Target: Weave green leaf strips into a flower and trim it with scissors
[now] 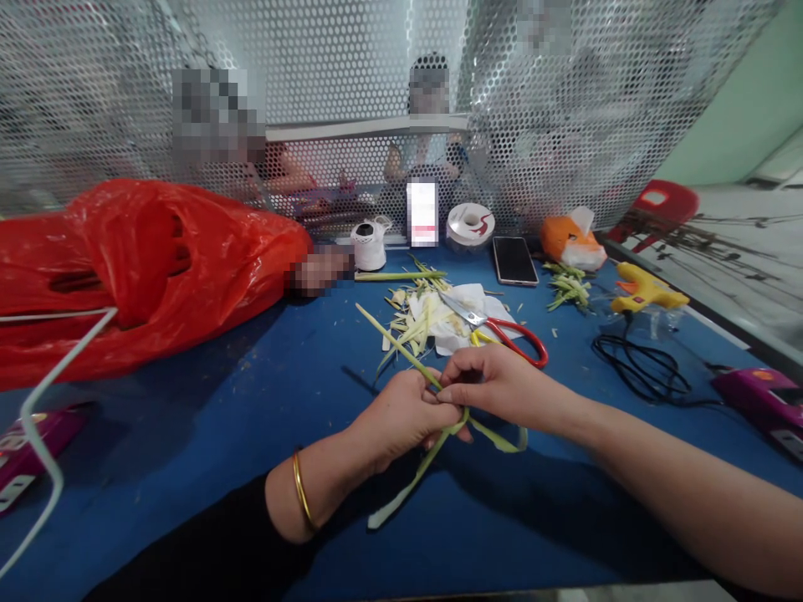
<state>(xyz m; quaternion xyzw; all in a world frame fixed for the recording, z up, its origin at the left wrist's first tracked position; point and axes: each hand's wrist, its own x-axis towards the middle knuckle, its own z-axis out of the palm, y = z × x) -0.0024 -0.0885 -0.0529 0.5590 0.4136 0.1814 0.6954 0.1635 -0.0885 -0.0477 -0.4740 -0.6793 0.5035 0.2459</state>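
Observation:
My left hand (411, 414) is closed around a pale green plant stalk (395, 341), which points up and away to the left. Long flat leaf strips (411, 489) hang from below the fingers, one toward me and one curling to the right. My right hand (495, 386) pinches the same stalk where it meets the left fingers; the exact fingertip contact is partly hidden. Just beyond the hands, red-handled scissors (518, 339) lie partly open on white tissue (467, 305) and a heap of leaf scraps (417, 322).
A red plastic bag (156, 276) fills the left side. At the back stand a thread spool (369, 247), a ribbon roll (470, 224) and a phone (514, 261). A yellow glue gun (649, 288) with black cord lies right, near a purple power strip (762, 405). A perforated screen (351, 75) rises behind.

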